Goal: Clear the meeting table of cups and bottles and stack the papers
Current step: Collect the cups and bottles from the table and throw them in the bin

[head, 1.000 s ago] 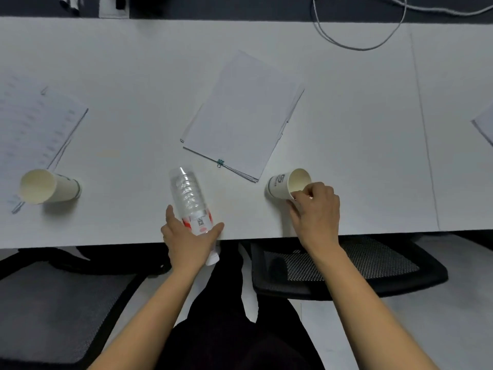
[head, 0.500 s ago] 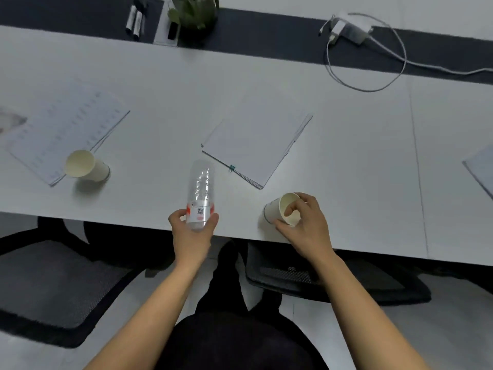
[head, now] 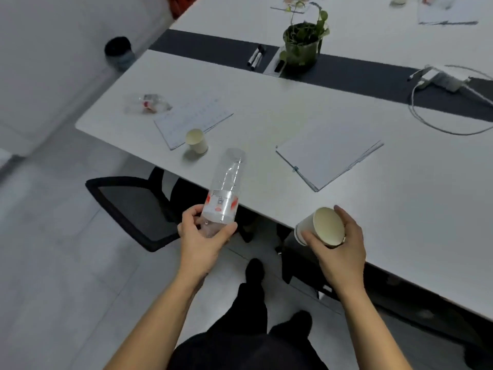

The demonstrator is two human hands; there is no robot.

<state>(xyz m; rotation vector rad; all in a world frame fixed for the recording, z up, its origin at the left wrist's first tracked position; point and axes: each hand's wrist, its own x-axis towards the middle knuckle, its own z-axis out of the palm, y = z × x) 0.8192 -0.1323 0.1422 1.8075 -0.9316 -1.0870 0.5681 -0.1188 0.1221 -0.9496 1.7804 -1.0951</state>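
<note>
My left hand (head: 200,239) grips a clear plastic bottle (head: 225,190) with a red and white label by its lower end, held in the air at the table's near edge. My right hand (head: 340,247) holds a white paper cup (head: 320,227) tilted on its side, just off the table edge. Another paper cup (head: 197,141) stands on the white table (head: 400,196) at the left, on the corner of a printed sheet (head: 193,118). A clipped stack of papers (head: 330,156) lies in the middle. A crushed clear bottle (head: 149,103) lies near the far left corner.
A potted plant (head: 302,44), markers (head: 256,57) and a white charger with cable (head: 442,81) sit along the dark centre strip. More papers (head: 448,14) lie on the far side. Black mesh chairs (head: 133,206) stand under the table edge. A dark bin (head: 118,52) stands on the floor.
Both hands have lifted the bottle and the cup off the table and drawn them back past its edge. The view has swung left and pulled away from the table.
</note>
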